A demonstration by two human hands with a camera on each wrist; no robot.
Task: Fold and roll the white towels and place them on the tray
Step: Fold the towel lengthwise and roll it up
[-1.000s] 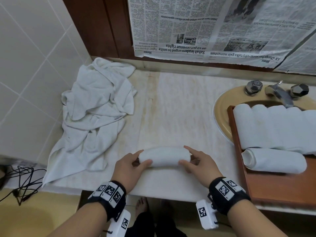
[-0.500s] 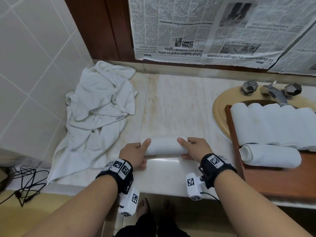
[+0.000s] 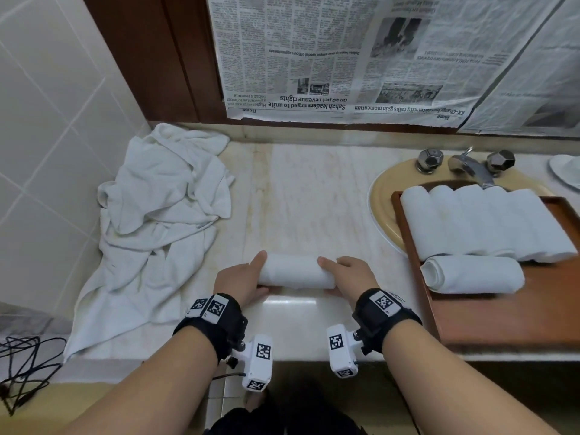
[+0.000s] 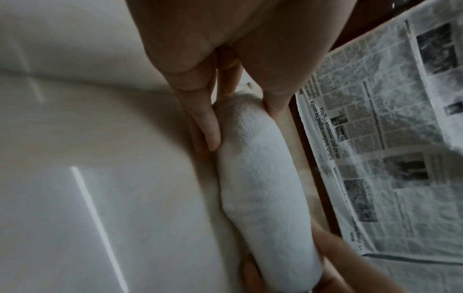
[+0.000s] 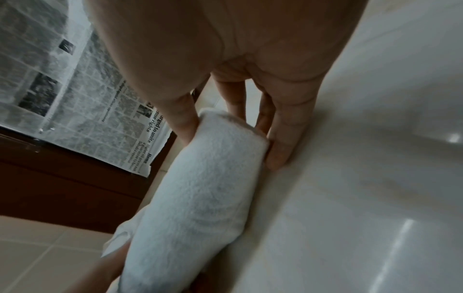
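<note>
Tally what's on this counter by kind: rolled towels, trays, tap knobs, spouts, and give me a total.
Rolled towels: 7 (1 held, 1 at the tray's front, seemingly 5 in its back row, seams faint)
Trays: 1
Tap knobs: 2
Spouts: 1
Total: 11

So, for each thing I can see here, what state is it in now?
rolled towel: fully rolled, lying on the counter, held at both ends.
left hand: grips the roll's left end.
right hand: grips its right end.
towel pile: unfolded, crumpled.
tray: holds rolled towels, a row plus one in front.
faucet: no water visible.
</note>
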